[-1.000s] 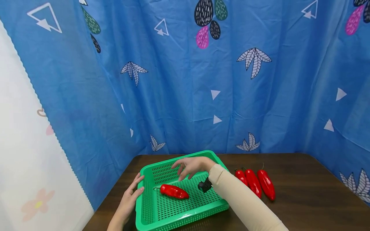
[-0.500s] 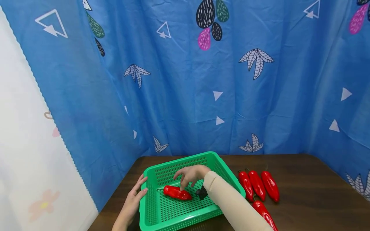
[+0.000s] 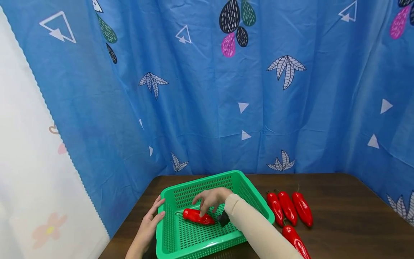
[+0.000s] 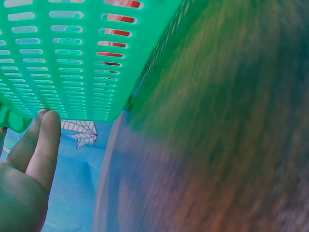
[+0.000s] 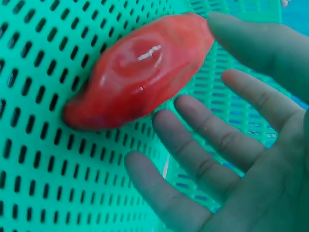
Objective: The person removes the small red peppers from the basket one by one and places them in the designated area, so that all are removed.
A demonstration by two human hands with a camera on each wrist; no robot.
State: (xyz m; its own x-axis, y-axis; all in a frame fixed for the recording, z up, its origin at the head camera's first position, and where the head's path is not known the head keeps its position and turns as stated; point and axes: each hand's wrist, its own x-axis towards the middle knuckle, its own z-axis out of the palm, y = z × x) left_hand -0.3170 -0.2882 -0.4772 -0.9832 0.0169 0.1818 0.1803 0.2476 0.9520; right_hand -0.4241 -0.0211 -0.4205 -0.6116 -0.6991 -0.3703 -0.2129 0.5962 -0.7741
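A red pepper (image 3: 192, 215) lies on the perforated floor of a green plastic basket (image 3: 197, 180). Over it hovers my right hand (image 3: 211, 199), its thumb touching or very near the pepper; the fingers are spread and loosely bent. The right wrist view shows the thumb tip at one end of the pepper (image 5: 145, 67), with the other fingertips apart from it along its side. My left hand (image 3: 148, 225) rests on the basket's left side with mostly straight fingers. From the left wrist, two fingertips touch the slotted outer wall (image 4: 89, 104).
Several red peppers lie on the dark wooden table (image 3: 343, 208) right of the basket, one pepper (image 3: 295, 240) nearest the front beside my right sleeve (image 3: 258, 226). A black wrist camera (image 3: 223, 218) hangs under my right wrist. A blue patterned curtain (image 3: 210, 108) closes off the back.
My right hand has come down from above the pepper to its surface. The head view has shifted slightly, baring another pepper beside the right sleeve. My left hand stays at the basket's side.
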